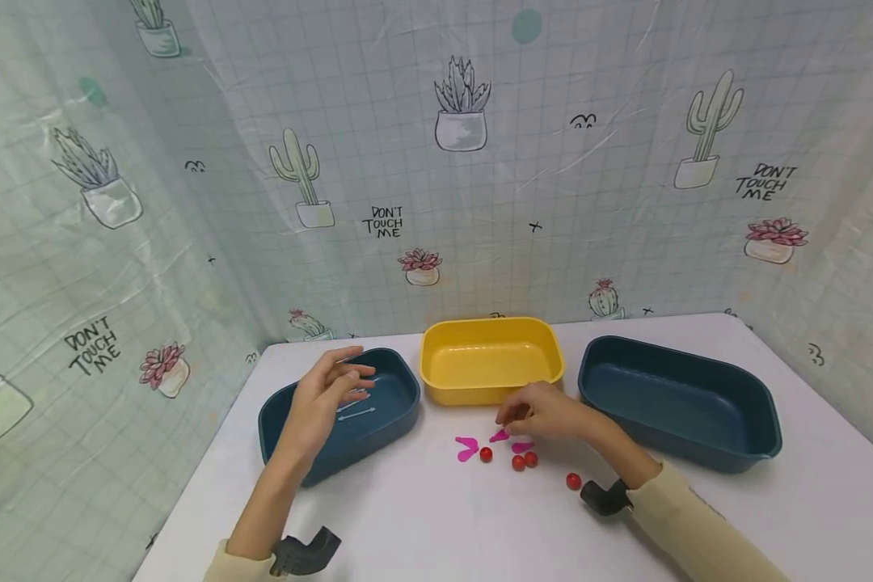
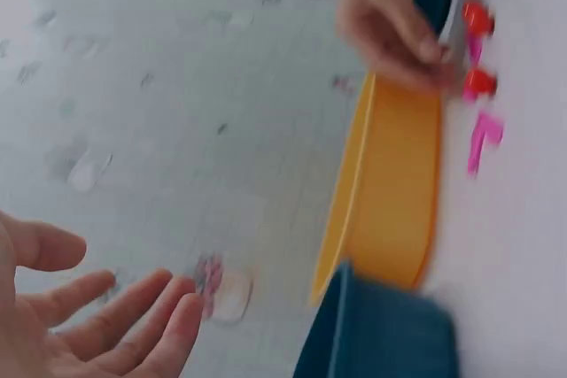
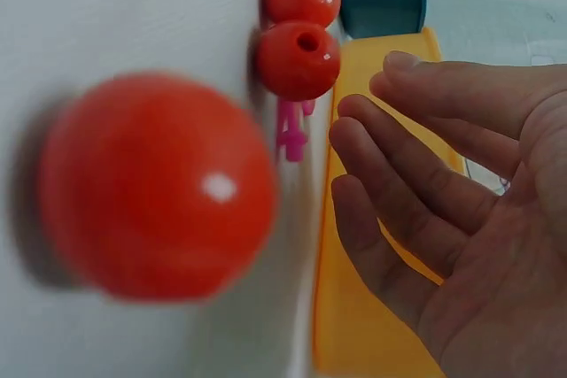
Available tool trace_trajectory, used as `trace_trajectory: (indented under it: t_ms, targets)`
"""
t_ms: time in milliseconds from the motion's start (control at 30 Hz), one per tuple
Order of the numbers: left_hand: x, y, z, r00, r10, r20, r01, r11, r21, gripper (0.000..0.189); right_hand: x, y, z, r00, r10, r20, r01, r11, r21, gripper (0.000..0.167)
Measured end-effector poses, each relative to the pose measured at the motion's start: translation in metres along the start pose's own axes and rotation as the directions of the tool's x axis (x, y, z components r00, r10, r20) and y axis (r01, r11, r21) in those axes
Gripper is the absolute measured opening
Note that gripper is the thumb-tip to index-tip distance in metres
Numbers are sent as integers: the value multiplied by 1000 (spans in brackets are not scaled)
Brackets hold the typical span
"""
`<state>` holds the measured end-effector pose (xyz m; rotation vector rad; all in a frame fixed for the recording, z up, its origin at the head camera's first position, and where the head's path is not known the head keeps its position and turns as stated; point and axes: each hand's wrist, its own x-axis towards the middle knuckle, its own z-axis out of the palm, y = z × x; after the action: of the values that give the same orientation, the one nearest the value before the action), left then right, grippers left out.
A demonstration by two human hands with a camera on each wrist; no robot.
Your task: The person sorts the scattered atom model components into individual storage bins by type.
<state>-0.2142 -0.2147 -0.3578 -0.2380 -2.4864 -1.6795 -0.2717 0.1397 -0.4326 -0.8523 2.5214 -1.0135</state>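
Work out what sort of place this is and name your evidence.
Probably an indoor tabletop workspace, partly screened off: cactus-print sheeting hangs behind and beside a white table, on which plastic bins stand.

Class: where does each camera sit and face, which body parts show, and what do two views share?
Head: worn on the head, facing forward and down at the yellow bin and two blue bins; left hand, right hand and sleeves show.
Left wrist: worn there, facing across toward the yellow bin; both hands show.
Right wrist: worn there, facing red beads; right hand shows.
Wrist views share the yellow bin.
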Motion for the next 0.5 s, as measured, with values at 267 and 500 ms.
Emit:
trace_trajectory:
  t_ms: [267, 500]
  targets:
    - [-10, 4, 52, 995, -84, 60, 92, 984, -153, 41, -10, 16, 0, 1000, 6, -14, -6, 1000, -12, 14]
    - [-20, -15, 94, 984, -143, 109, 152, 985, -81, 50, -16, 26, 2, 999, 28, -26, -28, 999, -16, 11]
